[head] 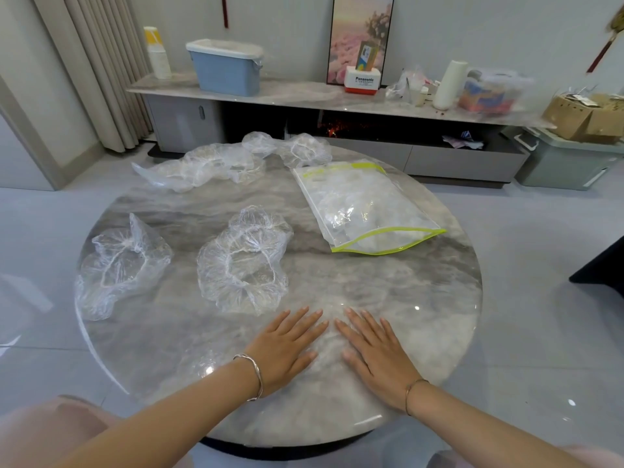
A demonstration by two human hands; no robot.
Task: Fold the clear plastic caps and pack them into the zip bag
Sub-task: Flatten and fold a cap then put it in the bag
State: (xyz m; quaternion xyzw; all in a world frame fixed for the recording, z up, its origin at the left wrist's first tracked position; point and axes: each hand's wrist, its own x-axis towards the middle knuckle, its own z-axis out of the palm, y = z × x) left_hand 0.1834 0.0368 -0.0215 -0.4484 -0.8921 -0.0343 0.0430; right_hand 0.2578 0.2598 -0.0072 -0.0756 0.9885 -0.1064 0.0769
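Now: both hands lie flat, palms down, on the near part of the round marble counter (388, 292).

- Left hand (287, 346): fingers (304, 320) straight and spread, released, grasping nothing. Silver bangle (253, 376) at the wrist.
- Right hand (374, 352): fingers (364, 325) likewise straight, released, pressing down on the surface. Thin bracelet (413, 390) at the wrist.
- Index fingertips of the two hands nearly meet.
- Faint crinkled sheen (206, 363) beside the left wrist; cannot tell whether a clear cap lies flattened under the palms.

Task things:
- Zip bag (364, 207), clear with lime-green trim, lies flat right of centre, its mouth gaping toward the person; crumpled clear plastic inside.
- Middle cap (243, 261): unfolded, elastic opening upward, just beyond the left hand, apart from it.
- Near-left cap (118, 265): unfolded, at the counter's left edge.
- Far heap of caps (209, 165): several tangled along the far rim, reaching to just beside the zip bag's far corner.

Beyond the counter: low cabinet (304, 94) against the wall with a blue bin (226, 69), a framed picture (361, 35) and a red-and-white box (363, 81) on it.
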